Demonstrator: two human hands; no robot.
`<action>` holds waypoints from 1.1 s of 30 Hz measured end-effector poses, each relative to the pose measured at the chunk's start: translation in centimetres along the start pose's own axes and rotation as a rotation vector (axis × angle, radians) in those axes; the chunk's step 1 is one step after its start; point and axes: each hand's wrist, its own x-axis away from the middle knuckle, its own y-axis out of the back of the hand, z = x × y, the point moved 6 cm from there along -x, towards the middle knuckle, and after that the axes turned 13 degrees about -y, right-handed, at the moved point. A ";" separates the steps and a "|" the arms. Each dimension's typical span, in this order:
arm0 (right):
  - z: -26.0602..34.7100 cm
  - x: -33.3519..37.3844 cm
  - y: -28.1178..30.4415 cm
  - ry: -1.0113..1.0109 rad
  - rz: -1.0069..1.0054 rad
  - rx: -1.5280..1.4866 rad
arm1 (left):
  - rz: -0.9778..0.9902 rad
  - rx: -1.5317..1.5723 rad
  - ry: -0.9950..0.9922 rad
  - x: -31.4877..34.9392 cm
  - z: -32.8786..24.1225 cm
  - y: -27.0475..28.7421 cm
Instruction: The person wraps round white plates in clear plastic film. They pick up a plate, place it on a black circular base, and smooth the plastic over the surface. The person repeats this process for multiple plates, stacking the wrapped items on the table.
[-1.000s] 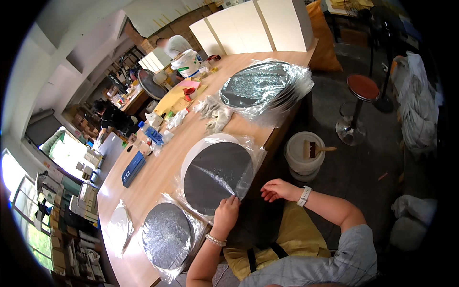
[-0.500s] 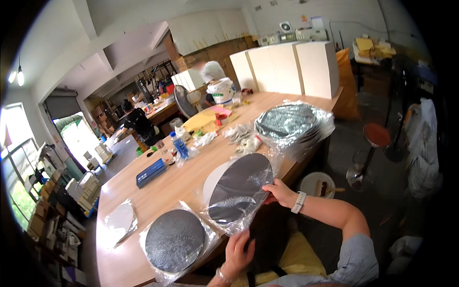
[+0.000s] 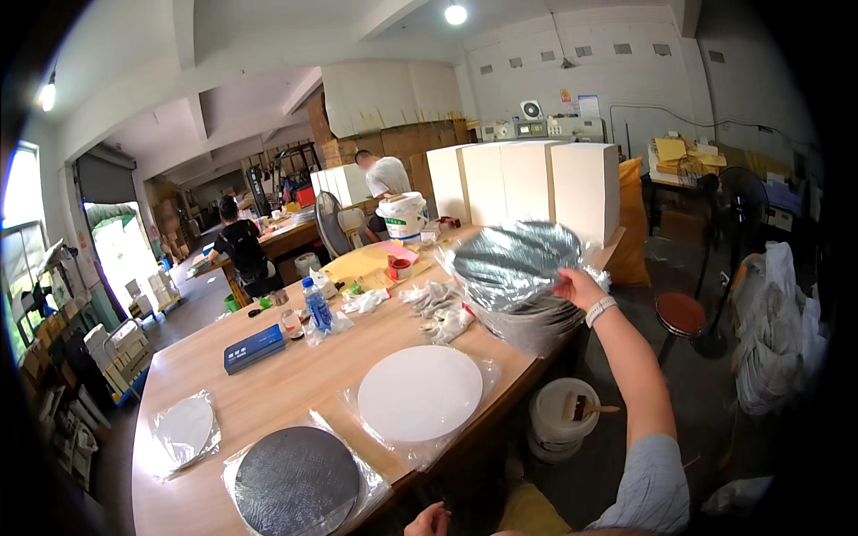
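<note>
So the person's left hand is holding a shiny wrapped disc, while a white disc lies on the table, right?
Not quite: the head view shows the right hand holding the shiny wrapped disc, not the left hand. The white disc does lie on the table.

A glossy, film-wrapped dark disc [image 3: 514, 255] slants at the frame's right of centre, gripped at its right edge by the right hand [image 3: 576, 290]; a layered stack [image 3: 532, 329] of wrapped discs sits beneath; a white disc [image 3: 420, 393] lies flat, lower centre.
</note>
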 end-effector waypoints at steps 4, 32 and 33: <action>-3.2 -5.0 5.6 -0.282 -0.088 0.215 | 0.008 -0.011 -0.092 -5.5 -1.0 0.3; -24.3 -4.6 -7.7 0.491 -0.012 1.400 | 0.495 -0.617 0.070 -20.6 5.4 -6.3; -23.9 -4.5 -7.8 0.489 -0.028 1.351 | 0.520 -0.623 0.076 -20.5 6.0 -6.3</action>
